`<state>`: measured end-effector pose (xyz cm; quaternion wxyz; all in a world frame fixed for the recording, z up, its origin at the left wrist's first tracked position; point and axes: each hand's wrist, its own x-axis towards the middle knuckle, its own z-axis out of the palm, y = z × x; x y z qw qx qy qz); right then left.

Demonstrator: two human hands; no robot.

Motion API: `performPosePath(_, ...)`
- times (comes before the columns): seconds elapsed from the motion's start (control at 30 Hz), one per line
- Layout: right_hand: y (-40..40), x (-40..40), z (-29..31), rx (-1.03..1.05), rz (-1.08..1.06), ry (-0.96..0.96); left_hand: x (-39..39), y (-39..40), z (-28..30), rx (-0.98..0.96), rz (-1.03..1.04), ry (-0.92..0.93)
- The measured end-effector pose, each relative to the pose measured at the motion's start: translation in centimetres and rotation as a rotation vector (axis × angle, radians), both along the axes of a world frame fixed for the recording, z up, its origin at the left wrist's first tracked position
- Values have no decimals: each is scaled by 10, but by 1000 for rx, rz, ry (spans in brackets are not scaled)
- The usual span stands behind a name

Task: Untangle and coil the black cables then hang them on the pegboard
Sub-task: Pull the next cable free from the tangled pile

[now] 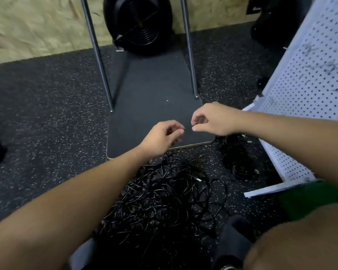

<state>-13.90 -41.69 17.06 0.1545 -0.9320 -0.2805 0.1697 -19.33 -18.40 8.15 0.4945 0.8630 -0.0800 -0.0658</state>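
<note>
Black tangled cables [164, 201] on floor, both hands [162, 136] [213, 119] pinching above

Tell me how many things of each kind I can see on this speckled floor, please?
Heaps of black cable: 2, a big tangled pile and a smaller bundle.
White perforated pegboard panel: 1.
Black round fan: 1.
Dark board with light edge: 1.
Thin metal legs: 2, one and another.
Bare hands: 2, left hand and right hand.
Total: 9.
</note>
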Motion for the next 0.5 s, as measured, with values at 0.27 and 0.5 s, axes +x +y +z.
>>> performPosePath(0.27,143,-30,-51,-123,108,76,-42,126,-39,78,167,83)
performPosePath(0.5,178,-75,-171,-187,46,276,-73,158,-102,348,100,270)
